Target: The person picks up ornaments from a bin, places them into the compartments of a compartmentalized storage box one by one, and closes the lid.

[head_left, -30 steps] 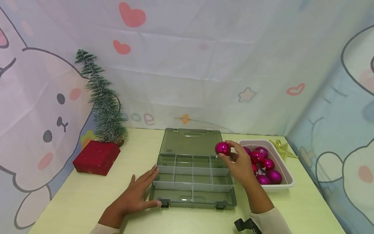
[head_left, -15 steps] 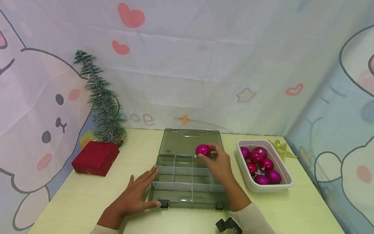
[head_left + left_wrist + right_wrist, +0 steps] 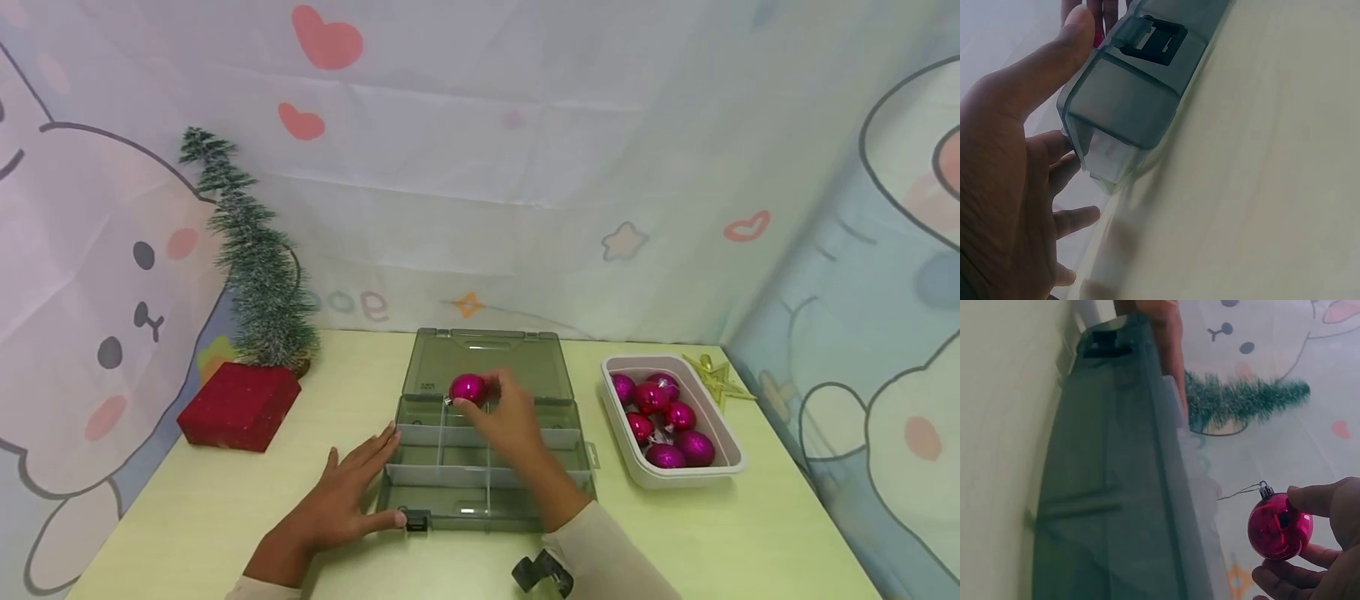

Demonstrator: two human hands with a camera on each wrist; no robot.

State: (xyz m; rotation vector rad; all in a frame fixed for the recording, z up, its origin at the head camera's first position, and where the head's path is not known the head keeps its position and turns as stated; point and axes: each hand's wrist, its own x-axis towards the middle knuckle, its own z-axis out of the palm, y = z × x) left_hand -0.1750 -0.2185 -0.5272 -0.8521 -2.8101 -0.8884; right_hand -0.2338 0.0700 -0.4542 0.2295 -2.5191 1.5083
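Observation:
My right hand [image 3: 510, 421] pinches a shiny magenta Christmas bauble [image 3: 468, 389] between thumb and fingertips, above the back row of a grey-green compartment box [image 3: 480, 525]. In the right wrist view the bauble [image 3: 1280, 526] has a silver cap with a thin wire loop. The box lies with its lid [image 3: 487, 360] folded back, and its visible compartments hold nothing. At the box's left side rests my left hand [image 3: 337, 504], fingers extended along the edge and thumb at the front latch. The left wrist view shows that thumb [image 3: 1075, 37] against the box corner.
Right of the box stands a white tub [image 3: 652, 481] of several magenta and purple baubles. A gold star [image 3: 718, 381] lies behind it. At the left are a red velvety box [image 3: 240, 407] and a small frosted Christmas tree [image 3: 266, 275]. A printed curtain hangs behind the table.
My right hand has carried the bauble leftward from beside the tub to above the back-left part of the compartment box. My left hand has stayed at the box's left edge.

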